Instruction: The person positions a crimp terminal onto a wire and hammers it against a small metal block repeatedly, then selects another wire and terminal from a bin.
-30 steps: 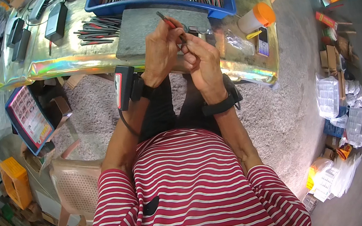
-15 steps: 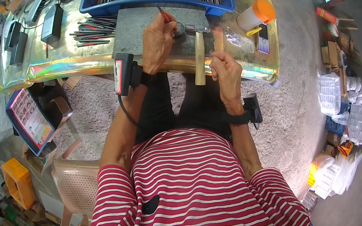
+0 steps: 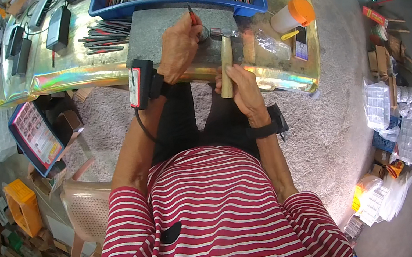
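Note:
Over a grey stone slab (image 3: 154, 28), my left hand (image 3: 180, 48) is closed in a pinch on a slim red-and-black stick (image 3: 193, 17), which stands up from the fingers. Its lower end is hidden by the hand. A round grey metal piece (image 3: 204, 34) sits right beside those fingers. My right hand (image 3: 246, 88) is wrapped round the lower wooden handle of a hammer (image 3: 226, 51). The hammer's metal head rests at the slab's right side, and its handle reaches over the table's front edge. To the left of the slab lies a pile of similar dark sticks (image 3: 106, 35).
Behind the slab stands a blue bin (image 3: 179, 0) full of red-and-black sticks. At right are an orange-lidded container (image 3: 288, 16), a clear plastic bag (image 3: 272, 44) and a phone-like flat thing (image 3: 301, 44). A plastic chair (image 3: 85, 206) stands at my left.
My right hand has moved left onto the hammer's handle and closed round it. My left hand stays at the slab; the stick in it now stands more upright.

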Action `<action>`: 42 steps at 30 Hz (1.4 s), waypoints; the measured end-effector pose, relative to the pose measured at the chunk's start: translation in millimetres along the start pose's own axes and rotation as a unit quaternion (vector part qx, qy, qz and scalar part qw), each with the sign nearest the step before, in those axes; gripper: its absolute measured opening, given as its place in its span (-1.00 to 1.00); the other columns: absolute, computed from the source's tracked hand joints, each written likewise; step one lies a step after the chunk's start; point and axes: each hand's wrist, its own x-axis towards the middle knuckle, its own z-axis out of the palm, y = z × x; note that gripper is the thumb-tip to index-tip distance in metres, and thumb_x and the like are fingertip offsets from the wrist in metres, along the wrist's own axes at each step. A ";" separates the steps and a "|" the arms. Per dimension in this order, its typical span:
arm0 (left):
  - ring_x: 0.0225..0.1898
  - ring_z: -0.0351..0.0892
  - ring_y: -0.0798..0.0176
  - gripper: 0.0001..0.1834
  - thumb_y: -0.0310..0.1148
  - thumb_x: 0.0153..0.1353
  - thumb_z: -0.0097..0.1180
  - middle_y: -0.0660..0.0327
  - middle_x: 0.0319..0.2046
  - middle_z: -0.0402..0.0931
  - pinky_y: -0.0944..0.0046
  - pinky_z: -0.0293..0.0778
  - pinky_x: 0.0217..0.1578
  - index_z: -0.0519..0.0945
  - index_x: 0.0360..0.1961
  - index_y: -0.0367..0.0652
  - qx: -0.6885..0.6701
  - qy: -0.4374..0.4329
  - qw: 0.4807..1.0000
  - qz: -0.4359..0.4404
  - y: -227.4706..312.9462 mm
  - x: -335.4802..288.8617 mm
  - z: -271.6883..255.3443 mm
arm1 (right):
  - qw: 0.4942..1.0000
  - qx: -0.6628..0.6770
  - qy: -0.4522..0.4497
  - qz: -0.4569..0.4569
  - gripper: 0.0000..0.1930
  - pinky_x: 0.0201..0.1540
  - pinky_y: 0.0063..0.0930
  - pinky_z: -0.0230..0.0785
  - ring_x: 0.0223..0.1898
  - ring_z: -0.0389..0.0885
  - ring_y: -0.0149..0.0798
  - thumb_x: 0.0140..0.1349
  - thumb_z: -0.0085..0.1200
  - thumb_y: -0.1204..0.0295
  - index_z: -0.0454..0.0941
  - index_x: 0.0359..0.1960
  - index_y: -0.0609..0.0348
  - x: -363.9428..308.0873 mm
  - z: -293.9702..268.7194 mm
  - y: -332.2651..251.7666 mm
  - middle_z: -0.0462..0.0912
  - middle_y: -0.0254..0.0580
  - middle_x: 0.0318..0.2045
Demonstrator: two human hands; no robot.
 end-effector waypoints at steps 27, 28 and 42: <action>-0.50 0.41 -0.05 -0.82 -0.68 -0.11 -0.09 0.06 -0.58 0.34 0.21 0.33 -0.53 0.30 -0.45 -0.23 0.134 -0.021 0.964 0.229 -2.1 1.3 2.0 | 0.670 -0.592 0.054 -0.445 -0.81 -0.56 -0.46 0.29 -0.60 0.48 -0.24 0.12 -0.07 0.47 0.40 -0.25 0.31 -45.1 23.8 -113.0 0.48 -0.13 -0.61; -0.50 0.41 -0.05 -0.82 -0.68 -0.11 -0.09 0.06 -0.57 0.34 0.21 0.34 -0.53 0.31 -0.44 -0.23 0.126 -0.027 0.967 0.222 0.7 0.9 1.4 | 0.621 -0.673 0.028 -0.400 -0.81 -0.57 -0.38 0.32 -0.59 0.52 -0.13 0.08 -0.05 0.49 0.39 -0.26 0.31 -39.1 23.4 -105.2 0.51 -0.02 -0.59; -0.49 0.42 -0.05 -0.85 -0.66 -0.09 -0.07 0.03 -0.58 0.35 0.19 0.33 -0.53 0.29 -0.46 -0.25 0.140 -0.031 0.968 0.205 2.7 -1.5 3.1 | 0.551 -0.676 0.020 -0.490 -0.85 -0.58 -0.42 0.30 -0.61 0.50 -0.13 0.13 -0.09 0.47 0.41 -0.27 0.23 -41.2 22.0 -99.3 0.51 -0.03 -0.58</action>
